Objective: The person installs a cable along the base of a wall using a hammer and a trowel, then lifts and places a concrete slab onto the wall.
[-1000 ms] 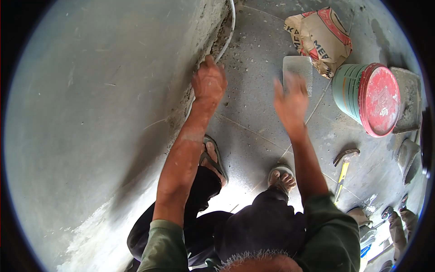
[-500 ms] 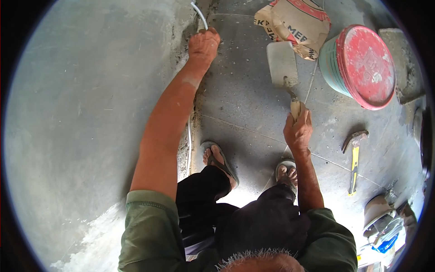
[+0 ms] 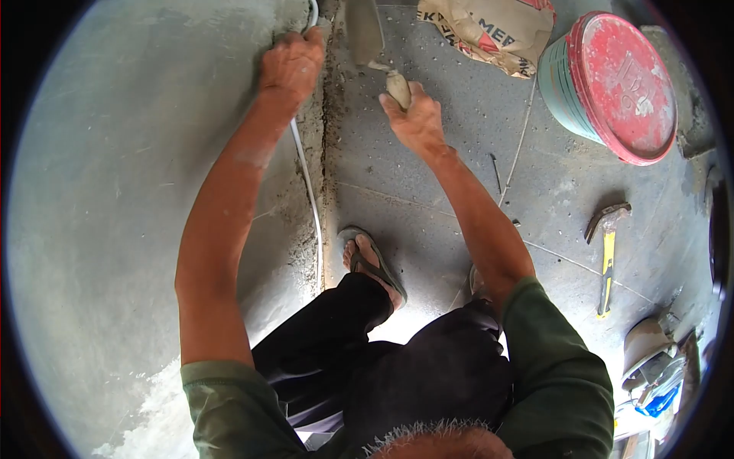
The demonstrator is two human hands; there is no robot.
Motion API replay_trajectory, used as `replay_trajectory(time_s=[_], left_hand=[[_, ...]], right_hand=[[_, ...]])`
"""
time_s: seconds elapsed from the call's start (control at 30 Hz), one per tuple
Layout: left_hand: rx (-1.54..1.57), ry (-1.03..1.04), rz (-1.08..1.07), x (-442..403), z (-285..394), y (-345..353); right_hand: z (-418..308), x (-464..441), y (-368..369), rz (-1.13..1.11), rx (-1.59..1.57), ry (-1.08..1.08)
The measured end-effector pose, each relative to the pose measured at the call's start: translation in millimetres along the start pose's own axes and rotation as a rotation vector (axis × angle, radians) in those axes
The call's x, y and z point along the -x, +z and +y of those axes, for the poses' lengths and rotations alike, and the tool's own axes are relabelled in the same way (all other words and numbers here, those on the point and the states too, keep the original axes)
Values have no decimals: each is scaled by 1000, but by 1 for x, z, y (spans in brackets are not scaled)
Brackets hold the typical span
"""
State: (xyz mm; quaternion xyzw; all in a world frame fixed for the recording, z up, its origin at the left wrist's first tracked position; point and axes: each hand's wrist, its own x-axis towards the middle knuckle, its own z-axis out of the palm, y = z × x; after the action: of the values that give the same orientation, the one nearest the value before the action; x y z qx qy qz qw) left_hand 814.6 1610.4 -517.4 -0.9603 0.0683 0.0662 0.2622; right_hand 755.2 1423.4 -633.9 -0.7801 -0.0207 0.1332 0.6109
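My left hand (image 3: 291,66) is closed around a white cable (image 3: 309,187) near the top of the view. The cable comes out above the fingers, and below the hand it runs down along the rough joint between wall and floor. In my right hand (image 3: 418,122) is the light handle of a trowel (image 3: 364,32), its flat blade pointing up and left beside that joint. The blade's far end is cut off by the top edge. A gap of floor separates the blade from my left hand.
A torn paper bag (image 3: 497,30) lies at the top, next to a bucket with a red lid (image 3: 627,88). A claw hammer (image 3: 608,256) rests on the tiles at right. A nail-like piece (image 3: 495,173) lies nearer. The smooth grey wall (image 3: 115,191) fills the left side.
My left hand has moved left and slightly up, drawing the cable out from the joint. My right hand has carried the trowel up and left, close to the wall.
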Motion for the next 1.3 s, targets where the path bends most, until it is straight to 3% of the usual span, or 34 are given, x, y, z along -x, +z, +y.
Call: replay_trajectory(time_s=[0.07, 0.23, 0.27, 0.3, 0.37, 0.43, 0.5, 0.57, 0.63, 0.7, 0.77, 0.8, 0.87, 0.9, 0.97, 1.0, 1.03, 1.1, 1.17, 1.23, 1.27, 1.3], left_hand=[[-15, -13, -53, 3, -6, -1], [38, -58, -21, 3, -9, -5], [39, -59, -23, 5, -9, -4], [53, -57, -4, 4, -10, -4], [74, -54, 14, 5, -8, -3], [72, -64, 29, 3, -9, -3], [82, -63, 23, 4, -9, 2], [84, -63, 37, 4, -11, 0], [93, -90, -5, 1, -9, -5], [88, -65, 20, 0, -8, -4], [81, -47, 30, 3, -10, 1], [83, -39, 38, 5, -8, 3], [75, -47, 76, 1, -11, 1], [74, -46, 74, 4, -10, -1], [78, -55, 61, 2, -10, -6], [78, -57, 59, 2, -10, -5], [51, -48, 85, 1, -13, -3], [48, -21, 86, 5, -6, 3], [60, -68, 78, 0, -9, 1], [55, -56, 76, 1, -10, 0], [67, -58, 103, 0, -10, 2], [78, -70, 125, 1, -11, 4]], right_hand=[[-7, -1, 8, 5, 20, -36], [-20, -10, 50, 298, -308, -71], [-13, -11, 56, 120, -109, -50], [-6, -16, 61, 123, -109, -51], [-15, -21, 52, -138, 154, 68], [-34, -16, 33, -130, 100, 106], [-48, 0, 25, 216, -237, 31], [-29, 6, 51, 263, -371, -6], [-20, -3, 61, -219, 181, 155], [-21, -2, 49, -280, 124, 208], [-31, 15, 38, -71, -87, 36], [-29, 26, 45, -76, -88, 62], [-28, 23, 66, 239, -376, -25], [-22, 20, 68, 239, -377, -23], [-11, -1, 65, -362, -65, 315], [-3, 0, 56, -279, -21, 99], [-12, -2, 53, -286, -22, 87], [-27, 15, 38, 4, -164, 69], [-24, 12, 48, 68, -221, 97], [-16, 2, 56, -312, 142, 82], [-17, -6, 45, -438, -64, 260], [-21, -7, 40, -440, -61, 251]])
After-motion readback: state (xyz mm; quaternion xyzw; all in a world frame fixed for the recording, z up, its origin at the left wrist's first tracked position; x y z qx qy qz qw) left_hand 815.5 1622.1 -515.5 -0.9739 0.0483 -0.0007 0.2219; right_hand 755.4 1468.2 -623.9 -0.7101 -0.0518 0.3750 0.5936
